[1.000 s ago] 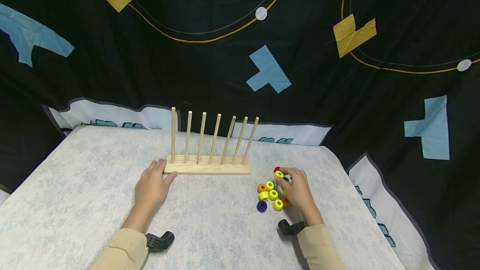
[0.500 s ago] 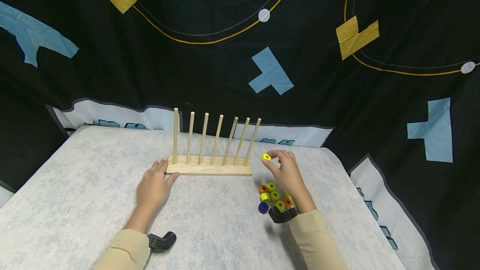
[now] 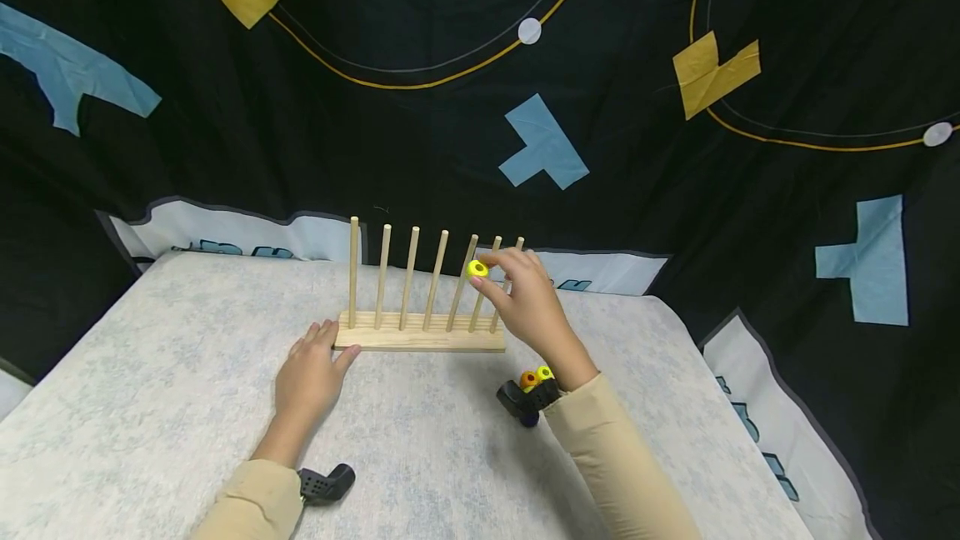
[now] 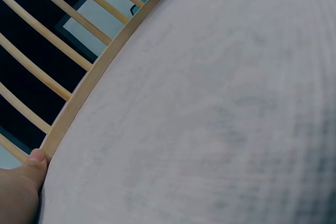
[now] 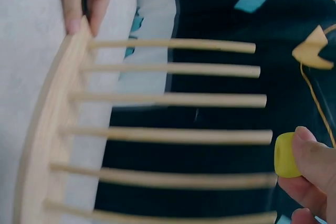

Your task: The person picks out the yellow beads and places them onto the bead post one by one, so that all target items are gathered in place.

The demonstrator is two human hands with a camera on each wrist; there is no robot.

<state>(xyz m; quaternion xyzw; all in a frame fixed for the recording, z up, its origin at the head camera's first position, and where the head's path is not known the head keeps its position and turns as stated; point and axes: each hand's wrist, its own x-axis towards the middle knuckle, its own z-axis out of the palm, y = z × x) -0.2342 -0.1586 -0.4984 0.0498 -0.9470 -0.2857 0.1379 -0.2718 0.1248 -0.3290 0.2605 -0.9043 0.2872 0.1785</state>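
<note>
A wooden peg rack [image 3: 420,341] stands on the table, several upright pegs rising from its base. My left hand [image 3: 309,373] holds the left end of that base; the right wrist view shows thumb and fingers on either side of the end [image 5: 79,31]. Up near the peg tops, my right hand [image 3: 528,298] pinches a yellow bead [image 3: 477,269] between thumb and fingers. Its hole faces the head camera. In the right wrist view the bead [image 5: 284,156] is beside the peg tips, off any peg. No beads show on the pegs.
Behind my right wrist's black camera [image 3: 528,400], an orange bead [image 3: 528,379], a yellow bead [image 3: 545,373] and a dark blue bead [image 3: 529,421] show on the table; the wrist hides others. A black patterned cloth [image 3: 420,148] hangs behind the table.
My right hand has picked the yellow bead from the pile, lifted it and carried it left to the pegs. My left hand has stayed at the rack's end.
</note>
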